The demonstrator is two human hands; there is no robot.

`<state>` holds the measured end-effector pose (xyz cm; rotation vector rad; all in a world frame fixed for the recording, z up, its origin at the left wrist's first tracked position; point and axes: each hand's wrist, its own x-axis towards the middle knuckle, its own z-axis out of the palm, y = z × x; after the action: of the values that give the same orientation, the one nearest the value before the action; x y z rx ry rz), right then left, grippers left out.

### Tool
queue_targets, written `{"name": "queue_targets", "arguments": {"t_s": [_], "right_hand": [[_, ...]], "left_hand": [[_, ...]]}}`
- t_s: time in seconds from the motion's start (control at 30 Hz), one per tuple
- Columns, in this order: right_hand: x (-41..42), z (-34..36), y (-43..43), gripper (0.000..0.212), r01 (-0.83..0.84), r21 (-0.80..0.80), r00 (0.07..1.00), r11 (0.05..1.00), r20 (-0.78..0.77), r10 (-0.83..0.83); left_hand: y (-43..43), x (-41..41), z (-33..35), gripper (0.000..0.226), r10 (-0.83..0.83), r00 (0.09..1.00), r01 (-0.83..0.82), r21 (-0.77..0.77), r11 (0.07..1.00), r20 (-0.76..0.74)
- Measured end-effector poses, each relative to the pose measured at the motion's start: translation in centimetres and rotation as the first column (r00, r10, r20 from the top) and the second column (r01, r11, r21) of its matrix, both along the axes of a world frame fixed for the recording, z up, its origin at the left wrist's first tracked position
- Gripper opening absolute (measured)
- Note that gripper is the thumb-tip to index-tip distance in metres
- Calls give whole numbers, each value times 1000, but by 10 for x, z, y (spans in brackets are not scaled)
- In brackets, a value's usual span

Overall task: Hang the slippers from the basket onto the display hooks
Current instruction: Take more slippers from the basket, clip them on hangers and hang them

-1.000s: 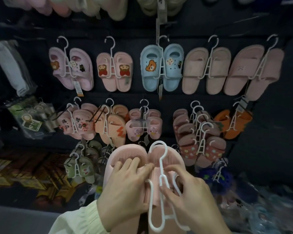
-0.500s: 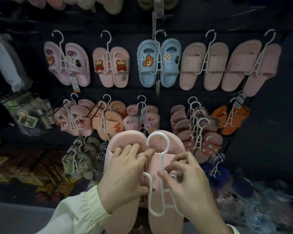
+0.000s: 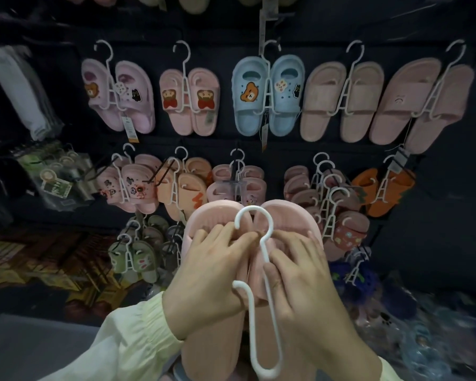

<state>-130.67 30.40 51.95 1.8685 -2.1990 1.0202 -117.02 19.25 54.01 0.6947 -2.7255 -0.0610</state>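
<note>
Left hand (image 3: pixel 209 273) and right hand (image 3: pixel 305 287) raised, fingers (image 3: pixel 221 237) gripping.

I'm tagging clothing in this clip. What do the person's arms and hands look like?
The left hand and right hand are bare, with no gloves or watch. The left arm wears a pale cream sleeve gathered into a ruched cuff. A sliver of similar pale cuff shows at the right wrist.

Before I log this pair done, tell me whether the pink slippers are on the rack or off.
Off. The left hand and right hand hold the pink slippers before it; the white hanger hooks nothing.
</note>
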Motion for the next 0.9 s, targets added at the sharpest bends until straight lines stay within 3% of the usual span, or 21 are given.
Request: {"name": "queue_targets", "arguments": {"t_s": [0.17,0.53,0.7,0.8,0.9], "right_hand": [[-9,-3,1,28,-18,91,991,996,136,5],[4,-23,9,20,-36,92,995,995,91,27],[4,-28,13,20,-20,66,997,998,78,15],[4,-36,13,21,-9,39,998,999,62,7],[4,-42,12,21,19,17,999,1000,45,-19]], "left_hand": [[5,9,5,108,-20,993,16,39,999,115],[0,24,7,127,-75,948,43,109,993,311],[-6,30,-3,101,-67,977,40,136,990,204],[-10,31,-6,122,-52,989,28,171,985,138],[-8,30,-1,128,-47,995,34,143,989,90]]}}
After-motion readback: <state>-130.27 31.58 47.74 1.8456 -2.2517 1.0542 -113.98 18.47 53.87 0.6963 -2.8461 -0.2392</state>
